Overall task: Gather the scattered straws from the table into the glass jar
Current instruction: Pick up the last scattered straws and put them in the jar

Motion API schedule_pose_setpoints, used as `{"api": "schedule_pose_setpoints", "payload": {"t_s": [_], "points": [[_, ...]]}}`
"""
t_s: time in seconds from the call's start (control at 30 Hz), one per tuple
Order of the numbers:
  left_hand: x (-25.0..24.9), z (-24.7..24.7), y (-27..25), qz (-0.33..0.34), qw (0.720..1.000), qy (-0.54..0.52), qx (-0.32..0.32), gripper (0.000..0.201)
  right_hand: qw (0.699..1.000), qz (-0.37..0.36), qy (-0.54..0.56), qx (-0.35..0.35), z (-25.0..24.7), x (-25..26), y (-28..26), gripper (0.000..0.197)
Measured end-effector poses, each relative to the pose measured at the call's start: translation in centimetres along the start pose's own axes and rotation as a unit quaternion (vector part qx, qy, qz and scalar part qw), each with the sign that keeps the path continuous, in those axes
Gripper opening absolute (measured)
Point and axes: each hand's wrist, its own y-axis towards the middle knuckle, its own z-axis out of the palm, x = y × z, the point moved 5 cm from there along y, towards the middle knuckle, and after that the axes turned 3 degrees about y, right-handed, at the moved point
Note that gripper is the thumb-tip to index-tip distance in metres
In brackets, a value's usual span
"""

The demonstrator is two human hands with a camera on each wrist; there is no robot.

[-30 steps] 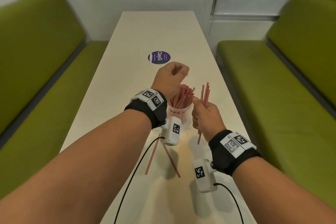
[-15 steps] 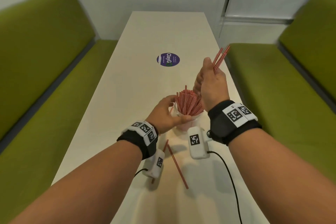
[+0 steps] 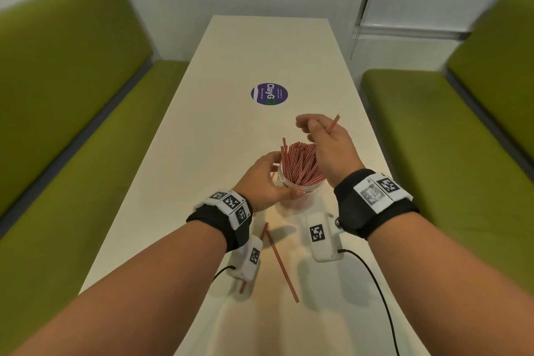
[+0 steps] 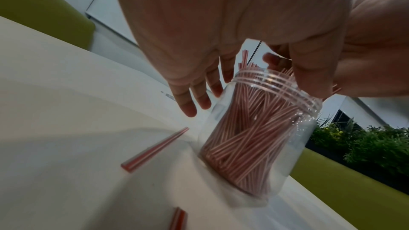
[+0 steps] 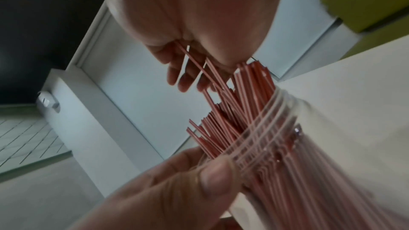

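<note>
A clear glass jar (image 3: 299, 192) packed with red-and-white straws (image 3: 300, 162) stands on the white table (image 3: 231, 130). My left hand (image 3: 268, 185) grips the jar near its rim, thumb (image 5: 214, 179) in front and fingers (image 4: 199, 97) round the far side. Just above the jar's mouth, my right hand (image 3: 320, 139) holds a few straws (image 5: 199, 66) whose lower ends are among those in the jar. One held straw's top (image 3: 333, 124) sticks up behind the hand. Two loose straws lie near me, one (image 3: 281, 266) bare, the other (image 3: 263, 233) partly under my left wrist.
A round purple sticker (image 3: 269, 94) lies on the table beyond the jar. Green benches (image 3: 72, 124) run along both sides, and a white wall closes the far end. Cables from the wrist cameras (image 3: 375, 283) trail over the near table edge.
My left hand came down from above and took hold of the jar. My right hand carried its straws over the jar and lowered them into its mouth.
</note>
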Motion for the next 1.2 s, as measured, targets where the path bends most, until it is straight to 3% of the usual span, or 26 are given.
{"api": "schedule_pose_setpoints", "payload": {"t_s": [0.13,0.27,0.3,0.37,0.47,0.53,0.67,0.8,0.9,1.0,1.1,1.17,1.2], "points": [[0.1,0.0,0.1,0.002,1.0,0.007,0.003,0.092,0.989,-0.041,-0.138,0.024,-0.2,-0.5,0.4,0.041],[-0.2,0.0,0.1,0.018,1.0,0.007,0.0,0.088,0.939,0.124,-0.318,0.05,-1.4,-2.7,0.8,0.061],[-0.3,0.0,0.1,0.021,1.0,0.01,0.001,0.088,0.935,0.151,-0.316,0.058,-1.7,-3.1,0.7,0.072],[-0.5,0.1,0.2,0.024,1.0,0.014,0.004,0.087,0.97,0.136,-0.202,0.028,-2.2,-2.7,0.5,0.089],[-0.6,0.0,0.3,0.032,0.999,0.018,0.005,0.082,0.996,0.043,-0.037,-0.065,-3.0,-1.4,0.2,0.053],[-0.7,0.0,0.4,0.038,0.999,0.024,0.005,0.08,0.997,0.018,-0.015,-0.07,-2.8,-0.5,-0.1,0.041],[-0.8,-0.2,0.3,0.038,0.999,0.03,0.013,0.083,0.997,0.049,-0.011,-0.052,-2.7,1.4,-0.5,0.047],[-0.9,-0.2,0.2,0.042,0.999,0.027,0.013,0.082,0.998,0.036,0.016,-0.045,-3.4,5.3,-0.3,0.048],[-1.1,-0.2,0.0,0.045,0.999,0.02,0.013,0.082,0.99,0.068,-0.104,0.059,-1.7,4.4,0.4,0.048],[-1.3,-0.2,0.0,0.05,0.999,0.006,0.017,0.079,0.948,0.134,-0.245,0.156,-0.1,0.3,1.0,0.062],[-1.6,-0.4,0.0,0.06,0.998,0.008,0.018,0.075,0.958,0.126,-0.248,0.072,-1.5,-1.4,1.5,0.088],[-1.7,-0.5,-0.1,0.067,0.998,0.007,0.017,0.076,0.978,0.061,-0.197,0.001,-2.5,-1.1,1.1,0.08],[-1.8,-0.4,0.0,0.074,0.997,0.004,0.017,0.075,0.98,0.024,-0.195,0.001,-2.3,-1.1,0.8,0.071]]}}
